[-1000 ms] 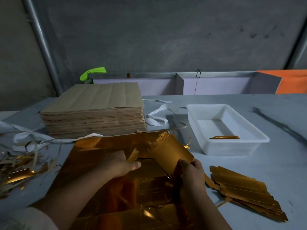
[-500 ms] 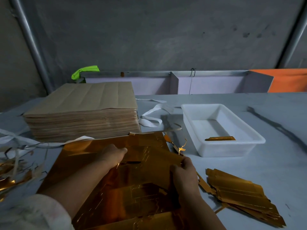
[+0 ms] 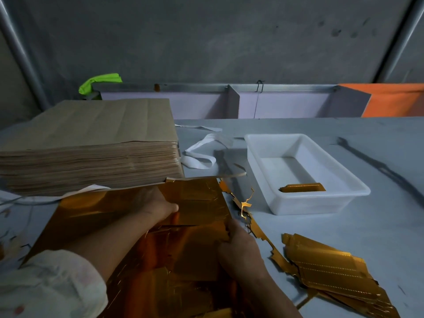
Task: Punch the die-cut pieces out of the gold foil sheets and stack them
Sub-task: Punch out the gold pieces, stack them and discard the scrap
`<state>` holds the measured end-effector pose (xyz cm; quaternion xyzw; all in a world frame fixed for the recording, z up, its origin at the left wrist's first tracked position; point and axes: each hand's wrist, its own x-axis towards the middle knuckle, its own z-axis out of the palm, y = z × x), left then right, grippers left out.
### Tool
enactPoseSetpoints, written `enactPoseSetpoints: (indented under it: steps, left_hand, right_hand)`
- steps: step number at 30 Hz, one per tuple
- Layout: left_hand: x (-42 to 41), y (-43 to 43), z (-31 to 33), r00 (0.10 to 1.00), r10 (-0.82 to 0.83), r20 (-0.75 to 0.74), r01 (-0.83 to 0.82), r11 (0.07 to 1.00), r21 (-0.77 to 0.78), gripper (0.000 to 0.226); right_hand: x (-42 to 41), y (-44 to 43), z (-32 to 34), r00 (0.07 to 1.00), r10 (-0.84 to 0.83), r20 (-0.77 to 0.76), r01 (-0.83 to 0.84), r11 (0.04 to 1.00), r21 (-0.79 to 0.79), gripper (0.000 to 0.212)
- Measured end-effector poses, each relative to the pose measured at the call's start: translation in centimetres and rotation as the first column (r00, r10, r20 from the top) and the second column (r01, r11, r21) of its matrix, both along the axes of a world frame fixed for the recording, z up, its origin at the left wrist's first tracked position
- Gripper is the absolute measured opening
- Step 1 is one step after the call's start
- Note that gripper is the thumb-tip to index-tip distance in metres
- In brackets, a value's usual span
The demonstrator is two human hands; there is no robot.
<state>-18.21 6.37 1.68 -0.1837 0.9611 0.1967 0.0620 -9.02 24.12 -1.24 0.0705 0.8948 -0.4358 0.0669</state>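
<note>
Low in the centre of the frame, the shiny gold foil sheet (image 3: 96,216) lies flat on the pale grey tabletop (image 3: 344,237), close in front of you, where both hands can bear on it. Your left hand (image 3: 156,203) rests on the sheet's upper middle, fingers (image 3: 171,207) bent down against the foil. It looks like an anchor so the sheet cannot slide, though I cannot tell whether those fingers pinch anything. Your right hand (image 3: 238,249) sits at the sheet's ragged right edge with its fingers curled round the foil, which reads as you working a die-cut piece free along its perforation. A jagged gold scrap strip (image 3: 246,206) trails off that edge, so tear slowly there: thin foil creases and rips easily. The loose stack of punched gold pieces (image 3: 330,269) lies at the lower right, just beside your right hand, so each freed piece needs only a short move. It is fanned rather than squared and will want tidying. Right of centre, the white plastic tray (image 3: 309,206) holds a single gold piece (image 3: 302,187). The thick block of brown-backed sheets (image 3: 91,138) at centre left touches the working sheet's far edge, presumably your supply, so much of the job seems to remain.
</note>
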Motion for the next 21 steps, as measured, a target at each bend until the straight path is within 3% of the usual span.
enactPoseSetpoints:
  steps: [3,7,12,14,17,21]
  left_hand:
    - [-0.2,0.3,0.1,1.000,-0.002,0.026,0.002,1.000,0.000,0.065]
    - [-1.1,-0.2,0.4,0.998,0.044,0.050,-0.054,0.976,0.212,0.052]
    - [-1.2,-0.7,1.0,0.985,0.103,0.140,-0.167,0.793,0.586,0.006]
    - [-1.0,-0.9,1.4,0.980,0.116,0.160,-0.194,0.715,0.672,0.005]
    - [-0.8,-1.1,2.0,0.982,0.132,0.136,-0.189,0.668,0.720,0.011]
    - [-0.2,-1.5,2.8,0.988,0.149,0.030,-0.122,0.659,0.743,0.002]
  right_hand:
    - [0.0,0.0,0.1,1.000,0.020,0.010,-0.020,1.000,0.017,0.028]
    - [-0.2,0.5,0.2,0.998,0.040,0.047,-0.039,0.999,-0.031,0.035]
    - [0.0,1.0,1.1,0.991,0.084,0.106,-0.059,0.975,-0.215,0.027]
    - [0.2,1.1,1.3,0.986,0.077,0.146,-0.026,0.945,-0.325,0.026]
    - [0.6,1.4,1.4,0.972,0.065,0.227,0.041,0.901,-0.433,0.027]
    - [1.0,2.1,1.7,0.977,0.052,0.208,0.048,0.893,-0.448,0.024]
